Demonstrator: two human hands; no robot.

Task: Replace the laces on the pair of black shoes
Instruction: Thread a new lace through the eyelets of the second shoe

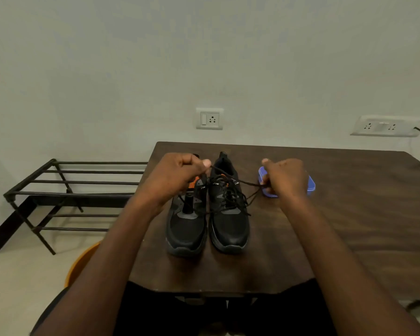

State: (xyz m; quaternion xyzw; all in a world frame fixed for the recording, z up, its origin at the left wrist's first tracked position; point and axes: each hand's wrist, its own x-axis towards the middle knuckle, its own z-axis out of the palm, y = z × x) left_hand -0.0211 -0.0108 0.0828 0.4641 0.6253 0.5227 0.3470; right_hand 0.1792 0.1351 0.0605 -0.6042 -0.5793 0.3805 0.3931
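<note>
Left hand (pixel 177 177), right hand (pixel 285 178) fingers pinch lace (pixel 230 177) ends; blue box (pixel 310 184) half hidden.

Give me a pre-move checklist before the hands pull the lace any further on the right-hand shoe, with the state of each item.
1. Left hand pinches one end of the black lace: ok.
2. Right hand holds the other end: ok.
3. Lace runs through the eyelets of the right-hand shoe: ok; which eyelets, cannot tell.
4. Both shoes stand flat on the table, toes toward the person: ok.
5. Left-hand shoe laced: cannot tell, partly hidden by the left hand.
6. Blue container clear of the right hand: not ok, directly behind it.
</note>
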